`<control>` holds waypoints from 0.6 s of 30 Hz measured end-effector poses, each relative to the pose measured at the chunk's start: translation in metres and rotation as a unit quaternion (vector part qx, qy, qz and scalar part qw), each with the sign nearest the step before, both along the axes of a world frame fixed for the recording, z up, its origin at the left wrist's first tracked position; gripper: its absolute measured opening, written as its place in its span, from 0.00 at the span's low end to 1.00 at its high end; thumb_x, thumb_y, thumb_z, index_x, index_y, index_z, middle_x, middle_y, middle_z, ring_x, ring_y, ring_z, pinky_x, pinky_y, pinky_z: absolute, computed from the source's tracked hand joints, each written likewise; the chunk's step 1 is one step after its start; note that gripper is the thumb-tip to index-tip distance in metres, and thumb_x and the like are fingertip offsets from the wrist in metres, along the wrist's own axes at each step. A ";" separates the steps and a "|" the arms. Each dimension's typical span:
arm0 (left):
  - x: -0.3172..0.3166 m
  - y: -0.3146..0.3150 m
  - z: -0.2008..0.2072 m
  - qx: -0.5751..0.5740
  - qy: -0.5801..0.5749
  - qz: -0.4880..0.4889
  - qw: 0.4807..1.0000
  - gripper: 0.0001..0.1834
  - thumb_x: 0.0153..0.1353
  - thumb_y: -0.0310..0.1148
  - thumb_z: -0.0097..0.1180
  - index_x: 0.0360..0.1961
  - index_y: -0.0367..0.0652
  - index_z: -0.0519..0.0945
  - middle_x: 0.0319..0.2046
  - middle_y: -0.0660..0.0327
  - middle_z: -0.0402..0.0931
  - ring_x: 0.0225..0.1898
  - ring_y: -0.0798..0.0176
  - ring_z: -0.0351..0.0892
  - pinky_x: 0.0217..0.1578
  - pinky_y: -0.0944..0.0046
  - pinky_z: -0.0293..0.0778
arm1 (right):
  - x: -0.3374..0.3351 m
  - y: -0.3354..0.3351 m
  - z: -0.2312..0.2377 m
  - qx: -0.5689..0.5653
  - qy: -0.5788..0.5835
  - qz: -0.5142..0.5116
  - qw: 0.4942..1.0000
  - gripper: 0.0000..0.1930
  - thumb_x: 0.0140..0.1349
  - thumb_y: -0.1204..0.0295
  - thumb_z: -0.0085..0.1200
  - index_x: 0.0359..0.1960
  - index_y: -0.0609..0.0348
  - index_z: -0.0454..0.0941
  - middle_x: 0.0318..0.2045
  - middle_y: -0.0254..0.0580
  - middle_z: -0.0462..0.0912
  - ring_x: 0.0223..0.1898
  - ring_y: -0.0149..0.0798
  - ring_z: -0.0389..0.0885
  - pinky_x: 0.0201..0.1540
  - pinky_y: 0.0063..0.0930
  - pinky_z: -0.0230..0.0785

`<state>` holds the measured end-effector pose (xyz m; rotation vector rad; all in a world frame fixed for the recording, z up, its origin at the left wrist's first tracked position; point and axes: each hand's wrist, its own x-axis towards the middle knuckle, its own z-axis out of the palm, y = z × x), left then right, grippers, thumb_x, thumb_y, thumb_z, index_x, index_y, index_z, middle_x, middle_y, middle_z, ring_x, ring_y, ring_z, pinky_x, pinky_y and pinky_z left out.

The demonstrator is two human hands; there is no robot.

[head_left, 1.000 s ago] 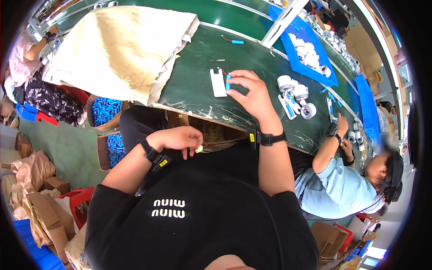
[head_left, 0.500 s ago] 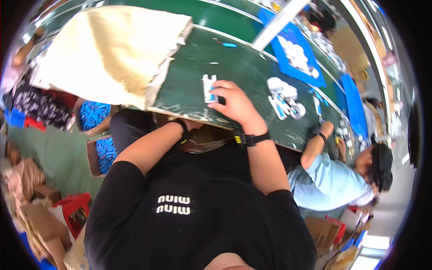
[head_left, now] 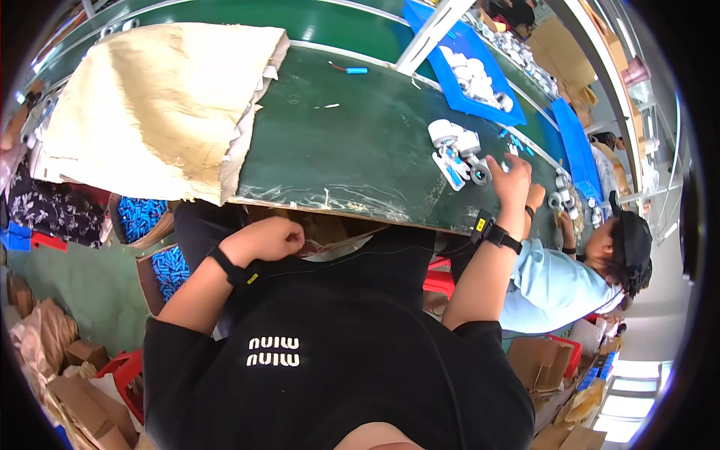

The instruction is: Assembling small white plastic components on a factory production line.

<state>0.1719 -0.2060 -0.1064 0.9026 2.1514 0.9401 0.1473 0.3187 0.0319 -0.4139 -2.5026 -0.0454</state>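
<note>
My right hand (head_left: 511, 180) reaches over the right part of the bench, its fingers apart and nothing visible between them. Right beside its fingertips lies a small pile of white plastic housings (head_left: 455, 140). One flat white piece with a blue cylinder (head_left: 451, 169) leans at the front of that pile, next to a round part with a dark centre (head_left: 479, 174). My left hand (head_left: 271, 238) hangs in front of the bench edge, above my lap. Its fingers are curled in, and what they hold, if anything, is hidden.
A beige cloth (head_left: 157, 105) covers the bench's left side. A blue cylinder with a wire (head_left: 355, 70) lies farther back. Behind a white post stands a blue tray (head_left: 480, 112) of white parts. Boxes of blue cylinders (head_left: 171, 270) stand at left; a co-worker (head_left: 559, 285) sits at right.
My right hand has moved right, from a white part on the mid-bench to the pile; that part is gone from its spot. My left hand has come out from the bench edge. The view has shifted.
</note>
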 end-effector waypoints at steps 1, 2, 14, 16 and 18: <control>0.004 -0.007 0.002 -0.001 0.001 0.009 1.000 0.12 0.66 0.34 0.58 0.44 0.39 0.86 0.37 0.53 0.87 0.39 0.54 0.87 0.42 0.57 0.80 | -0.007 -0.002 -0.002 -0.001 0.003 -0.017 1.000 0.28 0.58 0.53 0.73 0.52 0.62 0.86 0.53 0.57 0.84 0.56 0.55 0.82 0.57 0.43 0.77; 0.009 -0.011 0.023 0.021 -0.034 0.009 0.999 0.11 0.67 0.33 0.58 0.44 0.39 0.86 0.36 0.54 0.87 0.38 0.56 0.87 0.42 0.58 0.79 | -0.014 -0.009 -0.001 -0.053 0.003 0.033 0.998 0.27 0.59 0.53 0.72 0.52 0.62 0.86 0.53 0.56 0.84 0.54 0.53 0.83 0.56 0.42 0.77; -0.143 0.024 0.140 -0.107 0.358 0.188 0.909 0.14 0.63 0.26 0.52 0.46 0.40 0.85 0.47 0.47 0.85 0.52 0.42 0.83 0.54 0.46 0.79 | -0.229 -0.200 -0.051 -0.137 -0.123 0.391 0.902 0.26 0.65 0.74 0.56 0.67 0.55 0.77 0.58 0.62 0.83 0.59 0.59 0.82 0.63 0.44 0.75; -0.189 0.021 0.127 -0.177 0.405 0.230 0.867 0.12 0.64 0.28 0.53 0.45 0.42 0.86 0.49 0.48 0.85 0.53 0.43 0.84 0.55 0.44 0.80 | -0.247 -0.215 -0.069 -0.117 -0.128 0.404 0.898 0.26 0.65 0.74 0.55 0.66 0.54 0.77 0.58 0.62 0.83 0.60 0.61 0.81 0.64 0.44 0.74; -0.220 0.025 0.119 -0.246 0.404 0.267 0.840 0.13 0.67 0.30 0.52 0.48 0.47 0.86 0.53 0.54 0.85 0.59 0.50 0.80 0.56 0.45 0.77 | -0.255 -0.218 -0.071 -0.054 -0.185 0.367 0.910 0.20 0.63 0.72 0.56 0.58 0.50 0.84 0.53 0.59 0.86 0.57 0.62 0.82 0.62 0.46 0.76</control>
